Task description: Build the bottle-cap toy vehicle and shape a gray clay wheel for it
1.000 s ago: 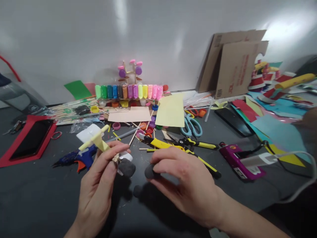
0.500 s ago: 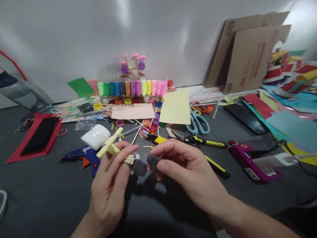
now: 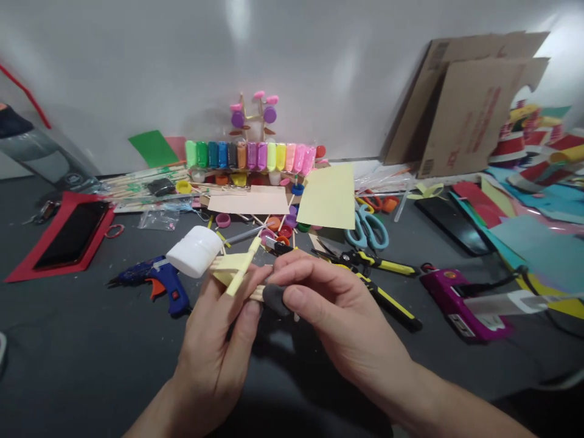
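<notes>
My left hand (image 3: 223, 340) is closed around a bundle of thin wooden sticks (image 3: 257, 293). A folded pale yellow paper strip (image 3: 245, 266) stands across the bundle above my fingers. Beyond the knuckles, at the far end, is a smooth white rounded piece (image 3: 195, 250); its join to the sticks is hidden. Dark grey clay (image 3: 274, 298) sits at the near stick ends, pinched by the thumb and fingers of my right hand (image 3: 333, 310). Both hands meet there, and my right fingers partly cover the clay.
A blue glue gun (image 3: 168, 286) lies left, near a phone (image 3: 70, 240) on red paper. Behind are coloured clay packets (image 3: 250, 156), a yellow sheet (image 3: 327, 194) and blue scissors (image 3: 370, 230). Pliers (image 3: 378, 261), a yellow-black cutter (image 3: 392, 304) and a purple power strip (image 3: 465, 304) lie right.
My right hand has brought its grey clay against the clay at the stick ends; the two lumps were apart before. My left hand has shifted right and turned the bundle, with the white piece following.
</notes>
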The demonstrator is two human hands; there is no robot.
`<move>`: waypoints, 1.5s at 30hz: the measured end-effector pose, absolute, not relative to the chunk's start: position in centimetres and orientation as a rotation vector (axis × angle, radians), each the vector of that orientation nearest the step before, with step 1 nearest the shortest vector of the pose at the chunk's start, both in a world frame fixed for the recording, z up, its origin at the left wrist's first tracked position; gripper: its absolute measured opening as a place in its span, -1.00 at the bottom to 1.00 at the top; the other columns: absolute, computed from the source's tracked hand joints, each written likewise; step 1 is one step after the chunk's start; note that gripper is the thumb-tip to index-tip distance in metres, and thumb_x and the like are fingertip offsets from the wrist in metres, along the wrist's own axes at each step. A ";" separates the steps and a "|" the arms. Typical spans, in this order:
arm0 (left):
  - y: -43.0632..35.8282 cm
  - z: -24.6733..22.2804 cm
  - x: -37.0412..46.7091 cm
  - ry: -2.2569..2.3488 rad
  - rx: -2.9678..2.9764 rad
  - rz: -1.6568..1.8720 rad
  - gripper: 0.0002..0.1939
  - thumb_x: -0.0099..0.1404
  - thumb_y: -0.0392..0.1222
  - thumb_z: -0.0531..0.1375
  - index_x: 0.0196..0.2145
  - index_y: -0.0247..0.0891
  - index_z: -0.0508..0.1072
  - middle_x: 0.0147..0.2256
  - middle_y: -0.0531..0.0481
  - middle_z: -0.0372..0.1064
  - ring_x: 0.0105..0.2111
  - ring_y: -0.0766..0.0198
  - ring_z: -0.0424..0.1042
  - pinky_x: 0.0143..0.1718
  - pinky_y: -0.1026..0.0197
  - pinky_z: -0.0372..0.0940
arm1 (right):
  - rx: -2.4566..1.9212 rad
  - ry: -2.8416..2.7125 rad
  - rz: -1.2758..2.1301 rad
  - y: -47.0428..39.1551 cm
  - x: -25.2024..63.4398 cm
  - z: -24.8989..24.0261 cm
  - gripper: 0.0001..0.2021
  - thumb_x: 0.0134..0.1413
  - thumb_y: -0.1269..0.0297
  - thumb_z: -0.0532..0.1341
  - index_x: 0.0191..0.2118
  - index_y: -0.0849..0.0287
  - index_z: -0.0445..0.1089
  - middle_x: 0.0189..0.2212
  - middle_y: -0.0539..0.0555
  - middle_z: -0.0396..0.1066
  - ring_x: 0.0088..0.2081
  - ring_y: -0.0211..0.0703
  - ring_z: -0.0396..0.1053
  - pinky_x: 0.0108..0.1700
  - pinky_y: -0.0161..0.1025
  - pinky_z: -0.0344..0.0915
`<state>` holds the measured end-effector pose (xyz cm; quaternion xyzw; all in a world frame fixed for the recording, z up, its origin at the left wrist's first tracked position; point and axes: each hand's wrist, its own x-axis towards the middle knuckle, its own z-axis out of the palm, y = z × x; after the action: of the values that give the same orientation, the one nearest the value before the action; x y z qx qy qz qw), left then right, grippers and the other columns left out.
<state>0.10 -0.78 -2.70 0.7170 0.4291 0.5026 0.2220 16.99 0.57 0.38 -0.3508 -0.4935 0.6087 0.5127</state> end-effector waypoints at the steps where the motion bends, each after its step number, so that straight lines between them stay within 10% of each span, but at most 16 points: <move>1: -0.8 -2.7 0.1 1.187 1.982 1.391 -0.45 0.43 -0.37 0.13 0.25 0.16 0.43 0.05 0.03 0.51 0.03 0.13 0.50 0.08 0.18 0.38 | -0.861 -1.212 1.444 0.5 17.0 0.3 -0.94 0.23 0.19 0.38 -0.20 -0.08 0.62 -0.18 -0.09 0.55 -0.11 -0.32 0.48 0.00 -0.41 0.38; 17: -1.0 -3.0 0.1 1.196 1.988 1.418 -0.44 0.44 -0.38 0.13 0.27 0.15 0.40 0.12 0.04 0.48 0.10 0.14 0.48 0.15 0.17 0.35 | -0.886 -1.844 0.551 0.0 18.0 -0.2 -0.65 0.23 0.33 0.38 0.11 0.04 0.47 -0.08 0.01 0.45 -0.08 -0.29 0.43 0.00 -0.37 0.36; 26: -1.0 -2.7 -0.1 1.325 2.265 1.351 -0.60 0.45 -0.42 0.10 0.17 -0.24 0.44 0.08 -0.08 0.44 0.11 0.27 0.43 0.20 0.32 0.26 | -0.780 -1.755 0.544 0.0 17.9 -0.1 -0.70 0.19 0.49 0.38 0.03 0.20 0.49 -0.15 0.06 0.49 -0.13 -0.26 0.45 -0.08 -0.31 0.40; 45: -0.6 -2.8 0.0 1.265 2.277 1.378 -0.55 0.44 -0.42 0.12 0.23 -0.21 0.43 0.02 -0.08 0.42 0.04 0.23 0.36 0.18 0.31 0.22 | -0.834 -1.804 0.498 0.2 17.5 -0.3 -0.79 0.24 0.41 0.35 -0.02 0.22 0.45 -0.18 0.05 0.49 -0.14 -0.29 0.44 -0.08 -0.34 0.40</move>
<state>0.04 -0.61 -2.76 0.7690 0.4274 0.4654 0.0970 17.51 0.16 -0.27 -0.3477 -0.7524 0.2075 0.5196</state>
